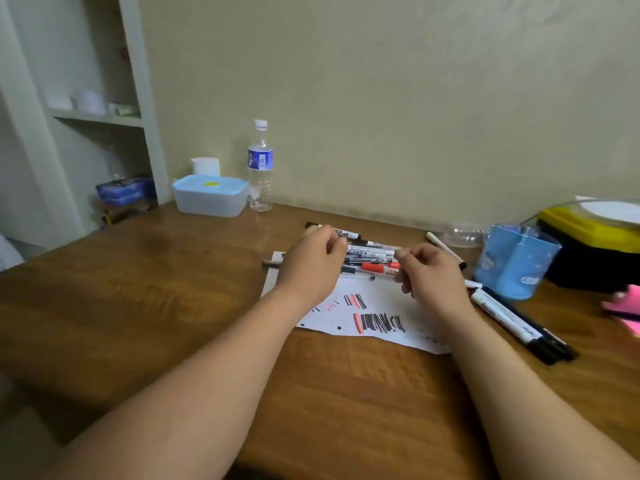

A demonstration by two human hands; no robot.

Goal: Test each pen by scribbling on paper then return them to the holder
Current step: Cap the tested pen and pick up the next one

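Note:
A white paper (375, 303) with black and red scribbles lies on the wooden table (173, 289). Across its far edge lies a pile of pens (372, 259), among them a red marker (377, 268). My left hand (311, 265) is curled over the pile's left end and pinches a white marker (370, 251). My right hand (431, 277) is curled at the right end of the same marker, thumb and fingers closed on its tip. The blue pen holder (514, 263) stands right of my right hand. Several more pens (512, 318) lie in front of the holder.
A water bottle (260, 168) and a blue-lidded box (209, 197) stand at the back by the wall. A yellow and black case (595, 244) sits at the far right, with a pink object (623, 304) near it. An empty clear bottle (462, 235) lies behind the holder.

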